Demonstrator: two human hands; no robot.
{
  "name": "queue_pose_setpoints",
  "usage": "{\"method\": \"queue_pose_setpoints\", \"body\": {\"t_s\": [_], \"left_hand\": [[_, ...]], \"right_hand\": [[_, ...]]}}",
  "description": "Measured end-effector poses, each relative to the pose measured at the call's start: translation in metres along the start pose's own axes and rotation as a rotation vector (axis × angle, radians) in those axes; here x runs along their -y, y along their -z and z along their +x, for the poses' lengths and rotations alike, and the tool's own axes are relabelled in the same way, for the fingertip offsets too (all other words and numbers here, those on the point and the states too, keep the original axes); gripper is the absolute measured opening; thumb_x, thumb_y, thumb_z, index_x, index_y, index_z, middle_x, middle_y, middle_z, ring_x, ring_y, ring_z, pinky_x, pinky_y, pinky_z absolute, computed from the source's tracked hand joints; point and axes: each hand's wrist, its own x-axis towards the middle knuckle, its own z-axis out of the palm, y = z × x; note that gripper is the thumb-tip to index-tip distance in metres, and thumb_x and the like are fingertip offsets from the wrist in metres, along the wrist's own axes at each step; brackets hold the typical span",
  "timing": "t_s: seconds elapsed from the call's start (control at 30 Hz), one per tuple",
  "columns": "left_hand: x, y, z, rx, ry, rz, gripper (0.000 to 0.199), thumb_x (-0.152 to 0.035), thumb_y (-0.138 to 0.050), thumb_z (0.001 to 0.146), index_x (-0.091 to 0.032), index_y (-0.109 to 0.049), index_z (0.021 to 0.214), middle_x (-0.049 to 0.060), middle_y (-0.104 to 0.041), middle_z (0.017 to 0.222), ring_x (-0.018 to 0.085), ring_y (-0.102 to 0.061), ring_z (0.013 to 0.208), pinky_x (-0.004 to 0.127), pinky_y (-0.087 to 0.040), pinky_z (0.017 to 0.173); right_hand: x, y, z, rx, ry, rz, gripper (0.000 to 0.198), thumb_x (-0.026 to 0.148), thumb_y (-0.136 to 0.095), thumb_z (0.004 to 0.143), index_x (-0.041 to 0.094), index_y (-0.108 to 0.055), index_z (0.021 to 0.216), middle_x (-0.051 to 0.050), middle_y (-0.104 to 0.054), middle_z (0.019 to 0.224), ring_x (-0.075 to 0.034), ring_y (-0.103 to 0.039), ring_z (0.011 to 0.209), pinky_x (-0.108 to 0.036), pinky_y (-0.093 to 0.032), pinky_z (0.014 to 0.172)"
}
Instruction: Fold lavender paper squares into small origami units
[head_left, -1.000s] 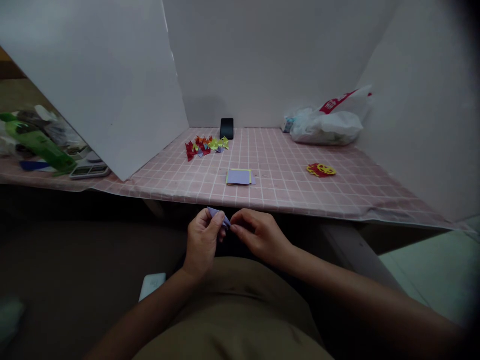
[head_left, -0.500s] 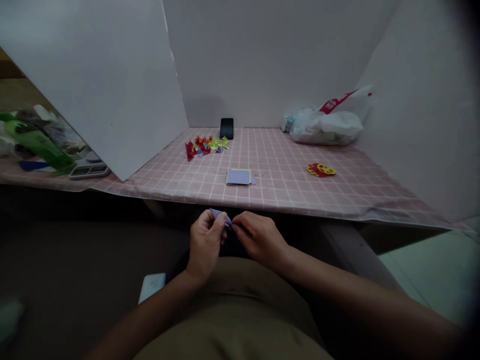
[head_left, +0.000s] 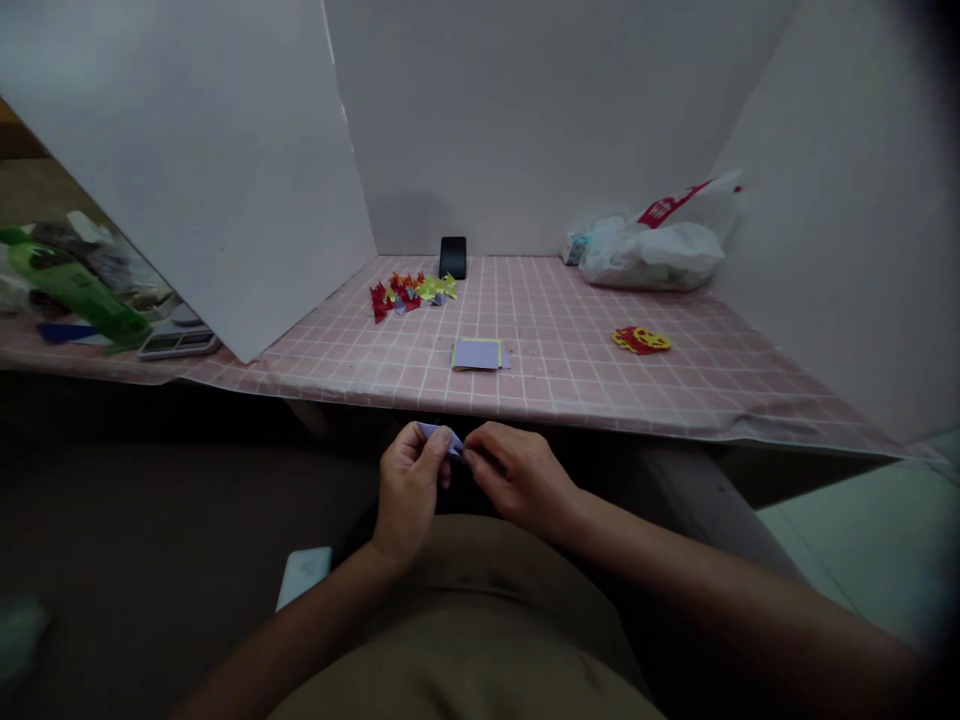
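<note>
Just below the table's front edge, my left hand (head_left: 409,480) pinches a small folded piece of purple paper (head_left: 430,430) between thumb and fingers. My right hand (head_left: 517,470) has its thumb and forefinger closed on the paper's right end; the fingertips partly cover it. On the table beyond my hands lies a stack of square paper sheets (head_left: 478,353), purple on top with yellow edges showing. Farther back on the left is a cluster of small folded paper pieces (head_left: 409,293) in red, orange, yellow and purple.
A pink checked cloth covers the table (head_left: 555,370). A black phone-like object (head_left: 453,257) leans at the back wall. Red and yellow cut-outs (head_left: 642,340) lie right, below a white plastic bag (head_left: 652,255). White panels (head_left: 225,150) enclose the area; a scale (head_left: 178,343) and green bottle (head_left: 82,290) lie left.
The purple paper has tilted, its upper left tip now lower and flatter between my fingers. Both hands stay in nearly the same place.
</note>
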Motion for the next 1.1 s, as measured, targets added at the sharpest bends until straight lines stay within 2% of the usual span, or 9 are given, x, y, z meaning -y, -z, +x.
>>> {"method": "queue_pose_setpoints", "body": {"t_s": [0.17,0.33,0.43,0.5,0.6,0.73,0.83,0.97,1.1], "left_hand": [[0.000,-0.003,-0.002,0.007,0.011,-0.031,0.023,-0.033,-0.065,0.087,-0.017,-0.058,0.073,-0.005,-0.050,0.059,0.008,-0.042,0.054,0.020,-0.036,0.052],[-0.003,0.004,0.002,0.070,0.014,-0.012,0.019,-0.033,-0.068,0.086,-0.017,-0.061,0.077,-0.004,-0.054,0.063,0.008,-0.045,0.056,0.020,-0.038,0.055],[-0.009,0.014,0.008,0.182,0.039,0.092,0.019,-0.031,-0.072,0.082,-0.016,-0.063,0.075,-0.003,-0.056,0.062,0.009,-0.049,0.060,0.021,-0.039,0.060],[-0.013,0.020,0.010,0.256,0.091,0.136,0.017,-0.030,-0.076,0.077,-0.016,-0.066,0.078,-0.002,-0.060,0.067,0.010,-0.050,0.061,0.021,-0.040,0.060],[-0.017,0.024,0.010,0.336,0.113,0.220,0.014,-0.029,-0.076,0.076,-0.016,-0.070,0.080,-0.001,-0.062,0.070,0.010,-0.051,0.062,0.022,-0.039,0.059],[-0.015,0.023,0.007,0.256,0.092,0.250,0.018,-0.033,-0.072,0.080,-0.017,-0.069,0.073,-0.002,-0.058,0.061,0.009,-0.046,0.054,0.021,-0.036,0.051],[-0.011,0.021,0.005,0.210,0.098,0.209,0.020,-0.036,-0.071,0.081,-0.017,-0.068,0.074,-0.003,-0.057,0.059,0.009,-0.046,0.051,0.020,-0.036,0.049],[-0.010,0.018,0.003,0.201,0.109,0.174,0.021,-0.036,-0.070,0.082,-0.016,-0.068,0.075,-0.003,-0.056,0.059,0.008,-0.047,0.051,0.019,-0.037,0.049],[-0.009,0.013,0.000,0.138,0.030,0.155,0.016,-0.029,-0.072,0.079,-0.018,-0.067,0.090,-0.003,-0.061,0.067,0.009,-0.052,0.055,0.019,-0.042,0.051]], "right_hand": [[-0.002,-0.003,-0.001,-0.026,0.019,0.046,0.014,0.018,-0.051,0.094,0.015,-0.061,0.084,-0.006,-0.066,0.077,-0.014,-0.057,0.065,-0.025,-0.041,0.061],[-0.001,0.004,0.003,-0.004,-0.059,0.072,0.014,0.015,-0.050,0.091,0.017,-0.058,0.080,-0.003,-0.064,0.072,-0.012,-0.052,0.060,-0.024,-0.038,0.058],[-0.003,0.014,0.008,0.098,-0.063,0.065,0.011,0.013,-0.052,0.089,0.016,-0.058,0.080,-0.002,-0.063,0.070,-0.012,-0.051,0.060,-0.024,-0.037,0.058],[-0.005,0.019,0.011,0.177,-0.076,0.053,0.013,0.012,-0.052,0.087,0.016,-0.059,0.078,-0.002,-0.062,0.070,-0.012,-0.050,0.060,-0.024,-0.035,0.057],[-0.008,0.023,0.014,0.262,-0.123,0.115,0.015,0.012,-0.052,0.087,0.016,-0.059,0.074,0.000,-0.060,0.066,-0.011,-0.049,0.058,-0.023,-0.035,0.055],[-0.007,0.022,0.015,0.217,-0.299,0.356,0.015,0.019,-0.051,0.092,0.016,-0.061,0.082,0.002,-0.058,0.063,-0.011,-0.052,0.056,-0.022,-0.039,0.054],[-0.005,0.018,0.014,0.200,-0.385,0.494,0.009,0.022,-0.056,0.089,0.016,-0.062,0.085,0.001,-0.061,0.068,-0.011,-0.056,0.059,-0.023,-0.043,0.055],[-0.004,0.011,0.012,0.190,-0.416,0.547,0.006,0.020,-0.058,0.086,0.016,-0.062,0.084,0.002,-0.061,0.067,-0.011,-0.057,0.059,-0.024,-0.044,0.057],[-0.004,0.007,0.011,0.162,-0.430,0.559,0.007,0.020,-0.058,0.085,0.016,-0.061,0.081,0.002,-0.060,0.063,-0.012,-0.056,0.058,-0.024,-0.043,0.056]]}}
